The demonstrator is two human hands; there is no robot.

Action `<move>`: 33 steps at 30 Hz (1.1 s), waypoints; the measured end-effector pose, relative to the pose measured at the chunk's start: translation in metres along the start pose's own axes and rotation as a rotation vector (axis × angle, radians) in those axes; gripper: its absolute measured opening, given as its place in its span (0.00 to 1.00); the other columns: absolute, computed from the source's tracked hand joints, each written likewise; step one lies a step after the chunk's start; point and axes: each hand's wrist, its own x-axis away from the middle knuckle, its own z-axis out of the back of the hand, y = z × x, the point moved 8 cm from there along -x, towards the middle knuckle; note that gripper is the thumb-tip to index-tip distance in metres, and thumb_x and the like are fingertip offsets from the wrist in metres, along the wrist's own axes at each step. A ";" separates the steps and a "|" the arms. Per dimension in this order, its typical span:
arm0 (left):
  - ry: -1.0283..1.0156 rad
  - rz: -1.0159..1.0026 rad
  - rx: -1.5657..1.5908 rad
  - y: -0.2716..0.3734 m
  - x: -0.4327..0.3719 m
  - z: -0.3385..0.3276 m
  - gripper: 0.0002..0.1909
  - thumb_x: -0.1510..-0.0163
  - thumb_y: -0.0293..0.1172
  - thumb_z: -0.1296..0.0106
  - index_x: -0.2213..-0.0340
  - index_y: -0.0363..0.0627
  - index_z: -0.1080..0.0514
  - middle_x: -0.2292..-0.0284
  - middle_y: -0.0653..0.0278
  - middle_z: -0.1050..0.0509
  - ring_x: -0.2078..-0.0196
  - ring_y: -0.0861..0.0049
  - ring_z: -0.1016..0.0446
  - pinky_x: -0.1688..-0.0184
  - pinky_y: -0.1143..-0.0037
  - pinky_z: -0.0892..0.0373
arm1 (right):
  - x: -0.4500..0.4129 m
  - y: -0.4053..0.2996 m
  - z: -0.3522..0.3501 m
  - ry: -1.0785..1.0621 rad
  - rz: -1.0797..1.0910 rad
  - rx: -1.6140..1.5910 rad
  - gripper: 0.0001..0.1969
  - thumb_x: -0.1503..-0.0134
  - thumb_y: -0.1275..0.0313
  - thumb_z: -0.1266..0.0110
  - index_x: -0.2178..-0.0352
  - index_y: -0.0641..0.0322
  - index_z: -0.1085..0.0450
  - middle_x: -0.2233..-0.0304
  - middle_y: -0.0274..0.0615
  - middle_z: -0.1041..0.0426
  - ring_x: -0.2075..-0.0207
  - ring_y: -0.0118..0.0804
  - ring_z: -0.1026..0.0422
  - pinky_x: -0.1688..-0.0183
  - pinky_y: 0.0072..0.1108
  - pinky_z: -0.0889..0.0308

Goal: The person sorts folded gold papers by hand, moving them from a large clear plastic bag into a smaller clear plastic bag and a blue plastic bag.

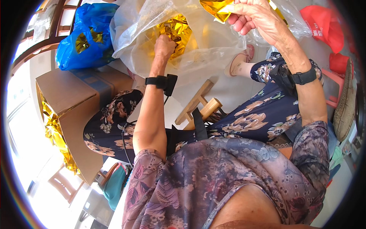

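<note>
A large clear plastic bag (217,61) stands open in front of my knees, with crumpled gold foil pieces (180,37) inside. My left hand (164,47) reaches into its mouth and touches the foil; its fingertips are hidden, so whether they grip a piece cannot be told. Up at the top edge of the view, beyond the bag's right side, my right hand (253,18) pinches a folded piece of gold foil (216,9) between thumb and fingers. Part of that piece is cut off by the frame.
To the left, a blue plastic bag (85,55) holding gold foil rests by a cardboard box (77,86), from which more foil spills. A wooden stool frame (196,101) sits between my legs. Red bags (323,27) and a pink plastic frame (336,88) lie right.
</note>
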 end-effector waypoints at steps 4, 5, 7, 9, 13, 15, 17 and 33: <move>0.037 0.061 -0.052 -0.001 -0.009 -0.026 0.14 0.62 0.32 0.51 0.72 0.36 0.27 0.72 0.46 0.27 0.65 0.52 0.29 0.63 0.65 0.33 | -0.001 0.001 0.001 0.017 -0.038 0.008 0.11 0.49 0.71 0.48 0.71 0.73 0.31 0.80 0.44 0.28 0.85 0.26 0.30 0.85 0.12 0.33; 0.032 0.062 -0.049 0.002 -0.011 -0.031 0.14 0.62 0.32 0.51 0.72 0.36 0.27 0.72 0.46 0.27 0.65 0.52 0.29 0.63 0.65 0.33 | 0.000 0.002 0.002 0.030 -0.059 -0.001 0.11 0.48 0.71 0.48 0.71 0.73 0.31 0.80 0.44 0.28 0.85 0.27 0.30 0.85 0.12 0.33; 0.088 0.001 0.046 0.008 -0.019 -0.033 0.17 0.62 0.32 0.52 0.69 0.35 0.28 0.71 0.44 0.27 0.65 0.52 0.28 0.63 0.65 0.33 | 0.001 0.001 0.001 0.042 -0.082 -0.010 0.11 0.48 0.71 0.49 0.70 0.73 0.31 0.80 0.44 0.28 0.85 0.27 0.30 0.85 0.12 0.33; 0.158 -0.074 0.115 0.017 -0.025 -0.030 0.19 0.62 0.34 0.51 0.68 0.34 0.29 0.71 0.43 0.27 0.66 0.52 0.28 0.62 0.65 0.33 | 0.002 -0.001 0.000 0.033 -0.078 -0.011 0.10 0.48 0.71 0.49 0.71 0.72 0.32 0.81 0.44 0.28 0.85 0.27 0.30 0.85 0.12 0.34; 0.099 -0.045 0.102 0.025 -0.039 -0.033 0.19 0.62 0.38 0.49 0.73 0.32 0.28 0.73 0.41 0.28 0.67 0.52 0.28 0.64 0.66 0.33 | 0.004 -0.002 0.003 0.059 -0.075 -0.013 0.10 0.48 0.71 0.49 0.72 0.73 0.32 0.81 0.44 0.28 0.85 0.27 0.30 0.84 0.12 0.34; 0.016 0.047 0.054 0.020 -0.043 -0.041 0.18 0.62 0.39 0.48 0.77 0.31 0.28 0.74 0.41 0.28 0.68 0.52 0.28 0.66 0.65 0.33 | 0.004 -0.002 0.004 0.086 -0.089 0.023 0.10 0.48 0.71 0.49 0.72 0.72 0.32 0.81 0.44 0.28 0.85 0.27 0.30 0.83 0.13 0.33; 0.011 0.077 0.033 0.018 -0.045 -0.044 0.18 0.62 0.39 0.48 0.78 0.31 0.28 0.74 0.41 0.28 0.68 0.52 0.28 0.65 0.64 0.33 | 0.004 -0.002 0.004 0.083 -0.086 0.023 0.11 0.48 0.71 0.49 0.72 0.72 0.32 0.81 0.44 0.28 0.84 0.27 0.30 0.83 0.13 0.33; 0.015 0.293 0.253 -0.008 -0.034 -0.033 0.11 0.61 0.29 0.54 0.77 0.33 0.27 0.73 0.43 0.27 0.67 0.52 0.27 0.64 0.66 0.32 | -0.001 0.006 0.006 0.011 -0.074 -0.074 0.12 0.47 0.71 0.50 0.68 0.74 0.32 0.79 0.45 0.28 0.84 0.27 0.30 0.83 0.13 0.33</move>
